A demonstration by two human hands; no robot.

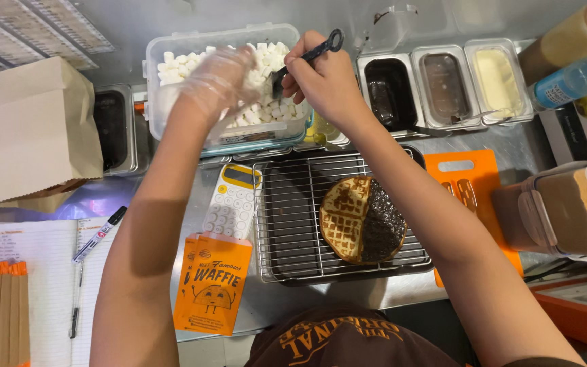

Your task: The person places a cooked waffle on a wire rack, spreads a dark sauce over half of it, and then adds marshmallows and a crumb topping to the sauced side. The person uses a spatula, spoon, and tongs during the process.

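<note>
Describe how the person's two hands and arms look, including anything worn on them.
The left hand wears a thin, clear, crinkled plastic glove. The right hand is bare, with no glove or ring visible. Both forearms are bare, with no sleeves, watch or bracelet.

Single head-worn view, looking steeply down and forward from just above the wire rack (293, 224). Close range: both forearms fill the frame centre. Beyond the rack, sauce tubs (443, 88); left of it, notebook (42, 285). No second view to share.
</note>
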